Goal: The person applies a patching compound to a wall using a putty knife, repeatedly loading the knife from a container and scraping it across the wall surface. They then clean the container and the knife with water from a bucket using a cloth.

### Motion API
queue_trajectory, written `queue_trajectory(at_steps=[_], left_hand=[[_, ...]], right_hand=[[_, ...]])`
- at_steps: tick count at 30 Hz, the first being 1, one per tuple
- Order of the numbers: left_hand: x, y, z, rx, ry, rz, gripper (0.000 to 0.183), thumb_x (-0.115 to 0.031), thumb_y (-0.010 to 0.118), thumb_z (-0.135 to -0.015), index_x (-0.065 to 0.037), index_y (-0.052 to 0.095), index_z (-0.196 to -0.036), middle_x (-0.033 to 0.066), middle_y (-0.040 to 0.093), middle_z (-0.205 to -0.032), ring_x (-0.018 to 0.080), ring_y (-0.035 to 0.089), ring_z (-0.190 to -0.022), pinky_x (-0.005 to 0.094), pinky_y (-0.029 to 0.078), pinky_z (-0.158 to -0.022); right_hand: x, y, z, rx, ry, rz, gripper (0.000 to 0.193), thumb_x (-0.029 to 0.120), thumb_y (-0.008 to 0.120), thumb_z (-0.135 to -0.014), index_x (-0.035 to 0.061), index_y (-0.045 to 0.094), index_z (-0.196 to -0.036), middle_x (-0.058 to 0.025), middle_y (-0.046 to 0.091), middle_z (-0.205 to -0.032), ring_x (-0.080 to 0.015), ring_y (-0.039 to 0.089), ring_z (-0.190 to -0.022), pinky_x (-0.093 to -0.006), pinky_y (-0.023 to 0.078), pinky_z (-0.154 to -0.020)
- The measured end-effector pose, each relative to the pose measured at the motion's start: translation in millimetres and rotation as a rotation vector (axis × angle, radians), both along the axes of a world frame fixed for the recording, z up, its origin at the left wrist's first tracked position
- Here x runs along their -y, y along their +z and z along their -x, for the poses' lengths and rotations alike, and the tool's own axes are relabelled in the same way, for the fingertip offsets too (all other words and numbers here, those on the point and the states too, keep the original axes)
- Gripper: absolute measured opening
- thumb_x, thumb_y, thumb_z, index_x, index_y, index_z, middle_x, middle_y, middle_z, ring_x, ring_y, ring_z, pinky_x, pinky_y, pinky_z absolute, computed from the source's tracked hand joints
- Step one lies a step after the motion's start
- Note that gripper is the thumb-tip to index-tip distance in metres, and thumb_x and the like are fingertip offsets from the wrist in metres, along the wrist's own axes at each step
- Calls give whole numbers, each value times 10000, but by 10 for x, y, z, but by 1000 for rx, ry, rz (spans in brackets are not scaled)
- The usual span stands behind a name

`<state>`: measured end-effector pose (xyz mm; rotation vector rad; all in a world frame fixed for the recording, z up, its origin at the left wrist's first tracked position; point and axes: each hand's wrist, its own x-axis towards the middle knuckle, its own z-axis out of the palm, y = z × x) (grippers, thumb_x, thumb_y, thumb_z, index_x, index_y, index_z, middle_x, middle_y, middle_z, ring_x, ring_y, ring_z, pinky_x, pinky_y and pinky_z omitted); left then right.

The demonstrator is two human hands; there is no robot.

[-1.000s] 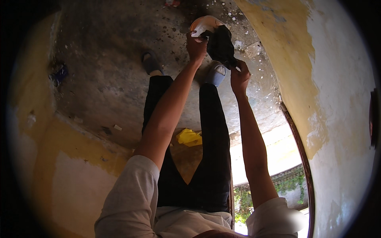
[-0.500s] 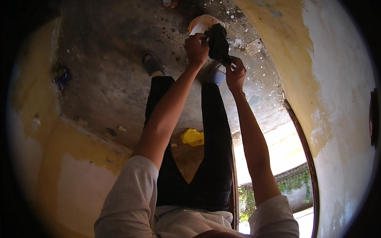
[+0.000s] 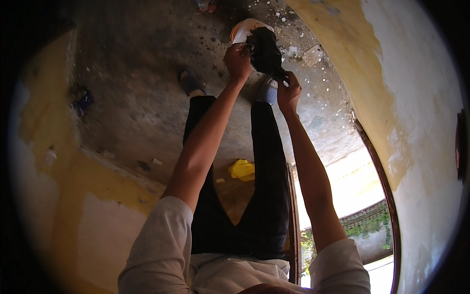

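Note:
A limp black cloth [image 3: 266, 51] is stretched between my two hands, bunched narrow at its right lower end. The fingers of my left hand [image 3: 238, 63] are closed on its left edge. My right hand [image 3: 290, 92] pinches the bunched end. Just beyond the cloth stands a pale round bucket [image 3: 240, 32] with an orange tint inside; the cloth covers part of it. Whether the cloth touches the bucket I cannot tell. My right shoe [image 3: 267, 91] is on the floor below the cloth.
White specks and dark wet-looking spots mark the concrete floor [image 3: 132, 98]. A yellow crumpled piece [image 3: 242, 169] lies between my legs, a dark blue wrapper [image 3: 82, 102] at the left. A yellow and white peeling wall [image 3: 391, 98] rises on the right, beside a bright doorway [image 3: 338, 191].
The cloth has spread wider between my hands, and my left hand has shifted slightly left. My right hand keeps its pinch, a little lower. The view has tilted slightly.

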<state>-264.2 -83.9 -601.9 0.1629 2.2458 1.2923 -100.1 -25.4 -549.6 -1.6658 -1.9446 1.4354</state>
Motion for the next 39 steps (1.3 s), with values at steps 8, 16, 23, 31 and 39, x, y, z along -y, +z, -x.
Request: queue_trajectory(at_steps=[8, 16, 23, 31, 39], left_hand=[[79, -56, -24, 9, 11, 26, 180, 12, 664, -852, 5, 700, -1028, 142, 722, -936, 208, 716, -864, 320, 549, -775], [42, -21, -20, 97, 46, -37, 175, -1, 686, -850, 28, 690, -1023, 140, 712, -1049, 205, 711, -915, 314, 547, -818], [-41, -10, -237, 197, 59, -72, 289, 11, 681, -858, 30, 646, -1145, 138, 692, -1087, 206, 680, -998, 315, 531, -885], [107, -99, -413, 859, 537, -249, 575, -303, 726, -913, 0, 490, -1342, 126, 579, -1144, 265, 612, -1059, 378, 486, -982], [-40, 403, -532, 1142, 390, -153, 784, -479, 736, -820, -41, 452, -1404, 148, 534, -1319, 258, 538, -1192, 365, 505, -891]], right_hand=[[-73, -20, 36, -9, 34, -58, 210, 44, 668, -856, -26, 677, -1054, -200, 722, -967, -307, 718, -948, -380, 548, -839], [-78, -126, 10, -67, 104, -103, 270, 33, 640, -812, -19, 675, -1074, -201, 714, -1000, -341, 705, -965, -396, 544, -840], [-116, 114, -70, -47, -84, 131, 250, 11, 593, -881, -8, 671, -1118, -186, 725, -1020, -294, 721, -979, -387, 554, -802], [41, 588, -240, -43, 34, 3, 387, -98, 564, -872, 15, 653, -1232, -169, 707, -1146, -241, 690, -1063, -356, 533, -926], [161, 496, -489, -123, 368, -110, 421, -117, 613, -798, 15, 655, -1195, -167, 639, -1296, -362, 619, -1191, -385, 534, -970]])
